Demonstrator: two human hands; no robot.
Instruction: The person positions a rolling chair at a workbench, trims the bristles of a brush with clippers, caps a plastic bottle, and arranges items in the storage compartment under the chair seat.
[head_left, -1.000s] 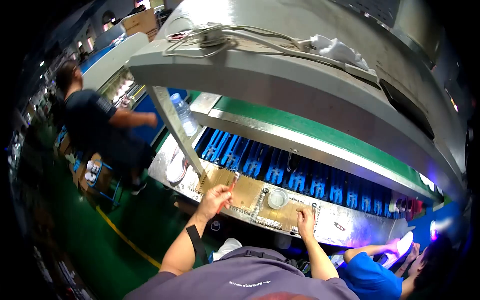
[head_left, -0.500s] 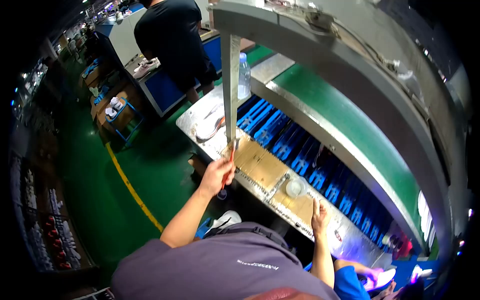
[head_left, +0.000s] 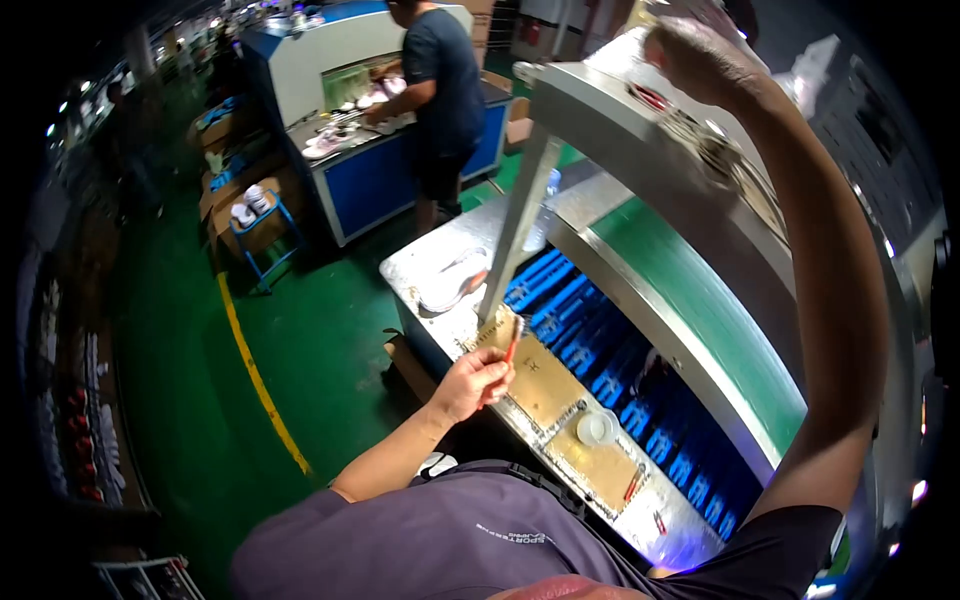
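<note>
My left hand (head_left: pixel 474 385) is closed round a small red-handled brush (head_left: pixel 515 338), its head pointing up over the brown cardboard (head_left: pixel 545 385) on the metal bench. My right hand (head_left: pixel 700 62) is raised high above the top shelf at the upper right; its fingers are blurred, and what they touch cannot be made out. A translucent round cup (head_left: pixel 597 428) stands on the cardboard. Near the bench's front edge lie a red-handled tool (head_left: pixel 634 484) and a small red item (head_left: pixel 660 522).
Blue racks (head_left: pixel 610 385) line the bench beside a green belt (head_left: pixel 700 290). Cables (head_left: pixel 715 150) lie on the grey shelf (head_left: pixel 640 120). A person in dark clothes (head_left: pixel 443 100) works at a blue bench with shoes. White shoes (head_left: pixel 250 205) rest on a blue stand.
My right hand has risen from the cardboard to above the shelf. My left hand still holds the brush. The view has swung left, and the other person now has their arms over the shoes.
</note>
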